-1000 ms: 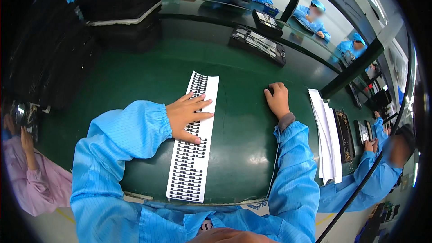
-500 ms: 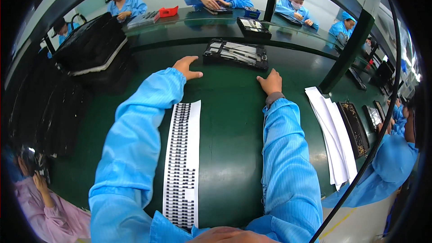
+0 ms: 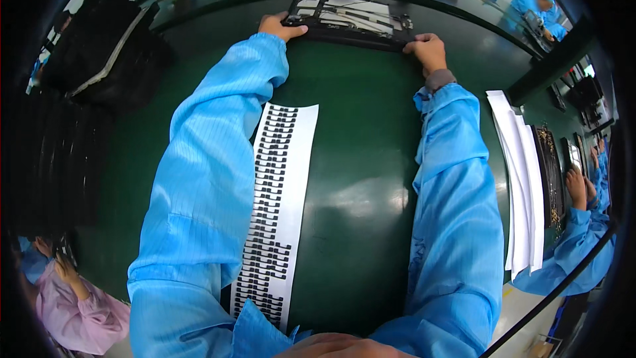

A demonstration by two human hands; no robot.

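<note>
A black tray [image 3: 358, 38] with white and silver flat parts in it lies at the far side of the green table. My left hand [image 3: 281, 28] grips its left end, thumb along the near edge and fingers partly hidden behind the corner. At the opposite end, my right hand [image 3: 427, 52] pinches the near right corner. Between my forearms lies a long white sheet [image 3: 301, 152] bearing rows of small black pieces, with a gap in the rows near its lower part. My left sleeve overlaps the sheet's left edge.
Black trays [image 3: 99, 46] are stacked at the left. White paper strips [image 3: 513, 179] lie at the right beside a narrow dark tray [image 3: 550, 172] of small parts. A dark post [image 3: 553, 66] rises at the far right. Co-workers sit across the table and on both sides.
Both hands have reached forward and closed on the ends of the black tray; before, they were apart from it with fingers spread. The view has tilted downward.
</note>
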